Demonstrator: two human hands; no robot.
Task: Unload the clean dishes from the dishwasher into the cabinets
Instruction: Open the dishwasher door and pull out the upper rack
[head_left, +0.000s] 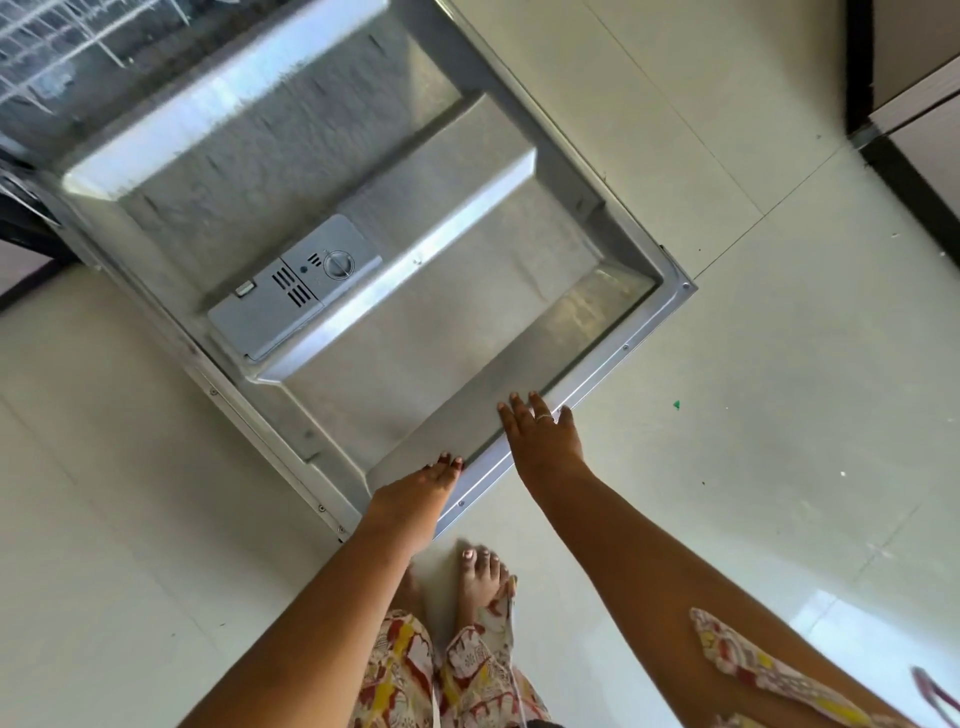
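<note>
Door of dishwasher (395, 312) open, lowered near level over tiled floor (779, 364), inner steel face up. Detergent dispenser (296, 286) at mid-panel.

Left hand (415, 493) and right hand (543, 441) both laid palm down on outer rim of door, near each other, not touching. Fingers straight on both, slightly spread on right. Nothing gripped, nothing pinched. Ring (543, 415) noted on one finger of right hand.

Placement judged deliberate: free edge lies furthest from hinge, hence best leverage for easing door down or steadying it. Flat palms suited to pressing or guiding, not lifting. Bare feet (480, 571) set just behind door edge, leaving reach across door toward tub.

Rack (57, 47) visible only at top left corner, within tub, white wire tines blurred. Dishes not discernible; cannot tell whether rack loaded. Cabinet fronts (914, 104) at upper right, well apart from door.

Stage judged early: access opened, no dish in either hand, rack not drawn out. Next move likely to call for reach past door to pull rack forward.

Risks: bare toes close under low metal edge; body weight leaned on door a strain on hinges.
</note>
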